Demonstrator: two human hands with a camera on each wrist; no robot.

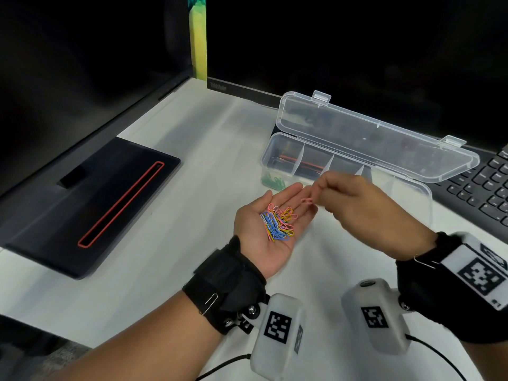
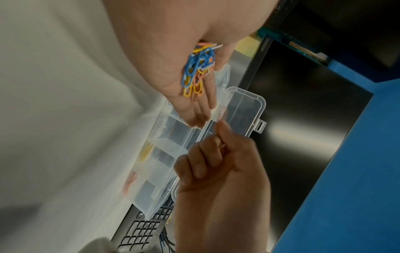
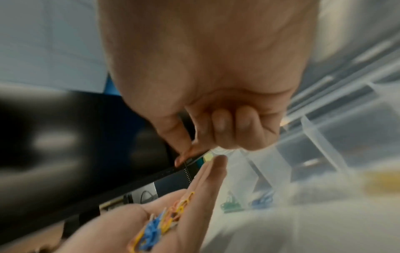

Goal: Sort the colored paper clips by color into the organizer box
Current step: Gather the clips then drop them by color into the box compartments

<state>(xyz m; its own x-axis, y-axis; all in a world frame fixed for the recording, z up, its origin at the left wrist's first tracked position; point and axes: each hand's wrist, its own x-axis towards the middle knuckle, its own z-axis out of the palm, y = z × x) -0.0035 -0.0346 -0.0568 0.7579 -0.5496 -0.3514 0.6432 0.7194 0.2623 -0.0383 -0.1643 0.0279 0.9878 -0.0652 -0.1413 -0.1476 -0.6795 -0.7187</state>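
Far left of my head view there's a black monitor base point(image 1: 90, 204) with a red-outlined slot, sitting on the white desk point(image 1: 170, 270). Moving in, my left hand point(image 1: 270, 229) is palm up with the fingers stretched out flat, carrying a loose pile of paper clips point(image 1: 278, 224) in blue, yellow, pink and white. It's just cradling them, not closed around them.

Right beside those fingertips is my right hand point(image 1: 362, 204), fingers curled in, pinching a single pink clip point(image 1: 307, 201) between thumb and forefinger, just over the left hand's fingertips. It's blurry, so that's all I can say about the clip.

Behind both hands is the clear organizer box point(image 1: 277, 158), lid point(image 1: 371, 136) flipped up and leaning back. Green clips point(image 1: 273, 182) sit in its leftmost compartment. The right wrist view shows blue ones point(image 3: 260, 202) in the next one over, and the left wrist view shows yellow point(image 2: 144, 152) and pinkish-orange clips point(image 2: 131, 182) further along.

Far right, a black keyboard point(image 1: 486, 185) sits just past the box.
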